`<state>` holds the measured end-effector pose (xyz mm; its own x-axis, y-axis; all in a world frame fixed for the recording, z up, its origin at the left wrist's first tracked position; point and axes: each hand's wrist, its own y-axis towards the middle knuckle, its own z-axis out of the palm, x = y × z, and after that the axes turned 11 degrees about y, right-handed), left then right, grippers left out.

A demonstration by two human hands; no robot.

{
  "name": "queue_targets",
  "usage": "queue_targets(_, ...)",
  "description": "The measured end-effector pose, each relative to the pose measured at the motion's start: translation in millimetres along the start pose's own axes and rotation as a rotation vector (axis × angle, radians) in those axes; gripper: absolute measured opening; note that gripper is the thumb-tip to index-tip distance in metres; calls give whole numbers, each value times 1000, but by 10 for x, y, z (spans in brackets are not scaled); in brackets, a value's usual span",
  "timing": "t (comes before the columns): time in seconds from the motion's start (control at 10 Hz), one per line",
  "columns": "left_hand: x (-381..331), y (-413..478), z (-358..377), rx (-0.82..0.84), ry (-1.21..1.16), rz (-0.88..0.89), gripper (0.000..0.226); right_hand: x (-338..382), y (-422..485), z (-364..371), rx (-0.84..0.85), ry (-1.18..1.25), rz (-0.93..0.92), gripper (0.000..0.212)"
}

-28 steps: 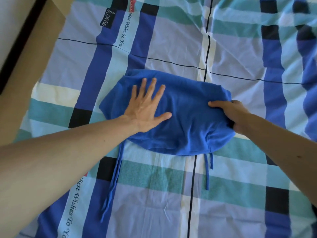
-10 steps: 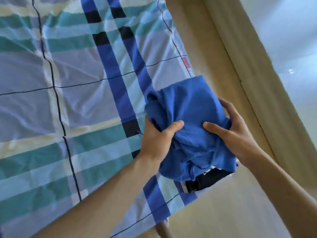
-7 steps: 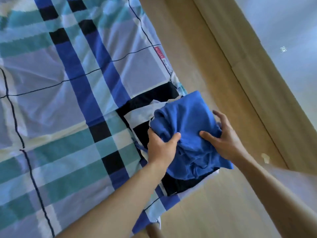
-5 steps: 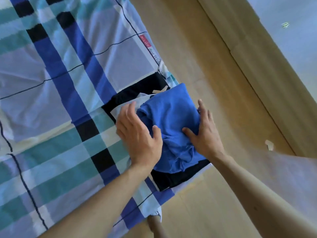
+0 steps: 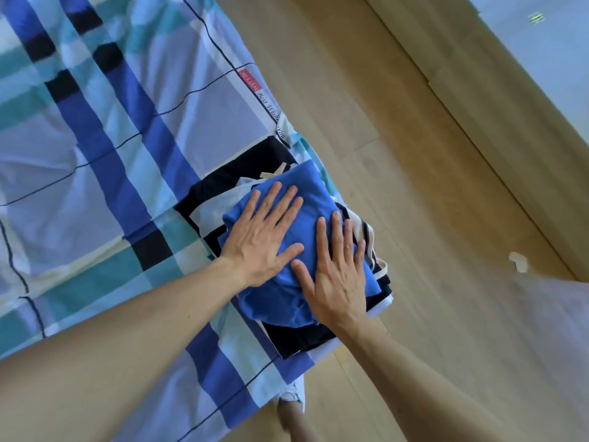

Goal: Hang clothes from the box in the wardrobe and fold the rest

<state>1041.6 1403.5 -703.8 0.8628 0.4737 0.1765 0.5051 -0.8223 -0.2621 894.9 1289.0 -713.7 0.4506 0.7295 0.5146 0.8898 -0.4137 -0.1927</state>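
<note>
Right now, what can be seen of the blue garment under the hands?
The blue garment is plain, soft-looking cloth, folded into a compact, slightly rumpled bundle. It lies on top of a stack of folded clothes, black and white, at the corner of the checked bed sheet. The left hand and right hand press flat on it, fingers straight.

The left hand (image 5: pixel 261 237) and right hand (image 5: pixel 338 275) press flat on a folded bright-blue fabric garment (image 5: pixel 306 183) atop a black-and-white clothes stack (image 5: pixel 296 339) at the 4 o'clock corner of the blue-teal checked bedsheet (image 5: pixel 111 138).
</note>
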Motion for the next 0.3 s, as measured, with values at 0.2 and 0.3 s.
queue_targets(0.2, 107, -216, -531, -21, -100, -57, 84, 153, -66, -385, -14, -44, -2, 84)
queue_targets(0.3, 387, -562, -1007, -40, -162, -218, 83, 382, -134, -746, 0, -34, -37, 81)
